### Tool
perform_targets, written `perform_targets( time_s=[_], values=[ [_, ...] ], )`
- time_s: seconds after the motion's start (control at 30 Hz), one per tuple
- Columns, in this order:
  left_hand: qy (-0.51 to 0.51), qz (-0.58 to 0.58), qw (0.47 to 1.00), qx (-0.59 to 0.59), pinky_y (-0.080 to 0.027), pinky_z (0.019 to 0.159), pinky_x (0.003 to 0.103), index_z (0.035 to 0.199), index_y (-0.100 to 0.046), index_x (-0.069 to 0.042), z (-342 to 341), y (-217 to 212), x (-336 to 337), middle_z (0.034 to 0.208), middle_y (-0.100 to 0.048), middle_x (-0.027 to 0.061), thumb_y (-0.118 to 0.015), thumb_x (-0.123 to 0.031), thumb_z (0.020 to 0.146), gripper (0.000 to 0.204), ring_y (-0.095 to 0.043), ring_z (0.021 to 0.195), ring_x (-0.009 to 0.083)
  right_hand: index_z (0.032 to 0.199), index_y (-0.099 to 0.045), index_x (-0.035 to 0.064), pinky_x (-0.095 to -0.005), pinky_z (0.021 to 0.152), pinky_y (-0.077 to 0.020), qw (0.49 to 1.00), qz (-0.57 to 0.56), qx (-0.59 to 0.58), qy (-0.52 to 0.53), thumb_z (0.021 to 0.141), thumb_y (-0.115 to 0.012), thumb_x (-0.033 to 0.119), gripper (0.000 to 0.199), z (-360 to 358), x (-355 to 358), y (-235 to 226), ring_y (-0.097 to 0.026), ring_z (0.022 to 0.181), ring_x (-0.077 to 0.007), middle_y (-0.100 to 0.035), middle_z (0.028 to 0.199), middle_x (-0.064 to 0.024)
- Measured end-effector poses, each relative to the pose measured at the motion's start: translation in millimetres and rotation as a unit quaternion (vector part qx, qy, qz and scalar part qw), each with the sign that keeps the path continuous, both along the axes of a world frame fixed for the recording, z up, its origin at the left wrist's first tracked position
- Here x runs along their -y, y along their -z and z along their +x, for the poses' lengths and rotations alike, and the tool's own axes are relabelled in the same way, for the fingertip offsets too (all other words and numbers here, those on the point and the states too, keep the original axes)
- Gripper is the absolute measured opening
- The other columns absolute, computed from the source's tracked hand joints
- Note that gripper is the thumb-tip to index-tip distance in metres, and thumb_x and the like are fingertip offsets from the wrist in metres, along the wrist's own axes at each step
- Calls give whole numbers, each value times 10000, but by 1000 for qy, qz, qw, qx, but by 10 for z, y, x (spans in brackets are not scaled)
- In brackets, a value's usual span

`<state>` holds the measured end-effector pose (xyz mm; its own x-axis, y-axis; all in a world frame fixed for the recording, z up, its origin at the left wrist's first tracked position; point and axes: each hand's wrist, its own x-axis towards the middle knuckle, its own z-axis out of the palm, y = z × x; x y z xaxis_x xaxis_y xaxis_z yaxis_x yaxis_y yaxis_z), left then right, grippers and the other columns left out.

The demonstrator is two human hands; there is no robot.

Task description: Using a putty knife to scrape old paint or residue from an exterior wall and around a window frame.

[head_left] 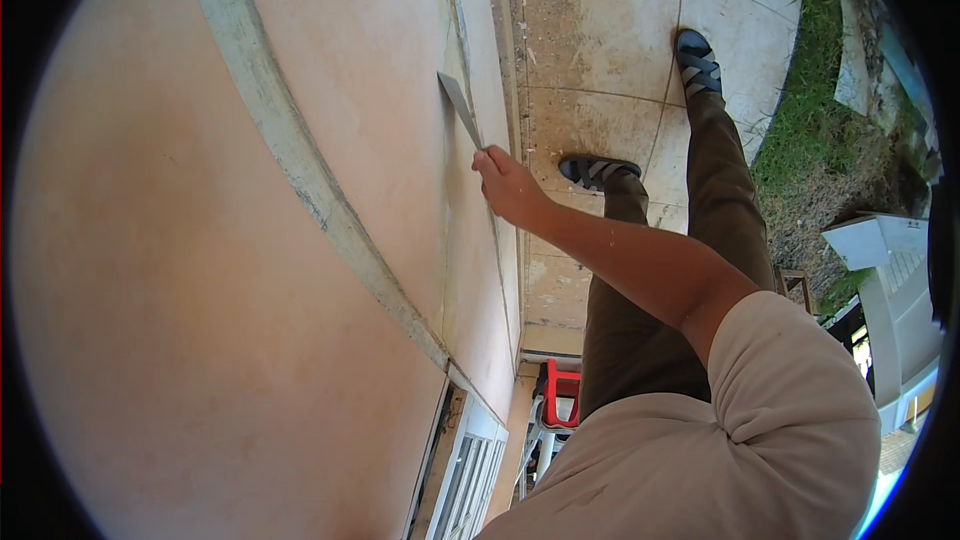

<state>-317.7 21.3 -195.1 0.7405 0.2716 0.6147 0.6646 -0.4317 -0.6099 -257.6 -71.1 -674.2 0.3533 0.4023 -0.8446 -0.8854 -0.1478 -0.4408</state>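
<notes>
Head view: grey blade (pixel 461 110) pinched in R hand (pixel 512 188), nr wall (pixel 345 90), 12 o'clock; L hand's state can't be told; red-topped stand (pixel 551 392) at 5, barred window (pixel 472 475) at 6.

One hand (pixel 512 190), one scraper (pixel 461 110) and one forearm (pixel 615 245) are in view, along with one sleeve (pixel 795 370), two sandals (pixel 697 63), two trouser legs (pixel 722 165), one red frame (pixel 551 395), one barred window (pixel 472 478) and one pale wall band (pixel 300 172).
</notes>
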Motion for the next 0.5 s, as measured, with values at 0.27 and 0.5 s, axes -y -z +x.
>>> perform_targets(
  time_s=[0.27, 0.5],
  values=[
    [38, -17, 999, -11, -274, 1122, 465, 1513, -83, 55, -13, -27, -28, 1568, -171, 250, -563, -587, 911, 1003, -237, 1429, 351, 1028, -573, 48, -384, 705, -465, 984, -74, 151, -53, 1027, -408, 369, 361, 222, 130, 77, -582, 734, -258, -592, 774, -126],
    [48, 25, 998, -44, -203, 1154, 466, 1507, -109, 74, -23, -47, -70, 1570, -152, 270, -538, -603, 917, 994, -207, 1441, 364, 1035, -587, 33, -392, 652, -467, 975, -87, 202, -13, 1016, -406, 397, 407, 1478, -42, 608, -571, 649, -241, -593, 740, -130]
  ],
)
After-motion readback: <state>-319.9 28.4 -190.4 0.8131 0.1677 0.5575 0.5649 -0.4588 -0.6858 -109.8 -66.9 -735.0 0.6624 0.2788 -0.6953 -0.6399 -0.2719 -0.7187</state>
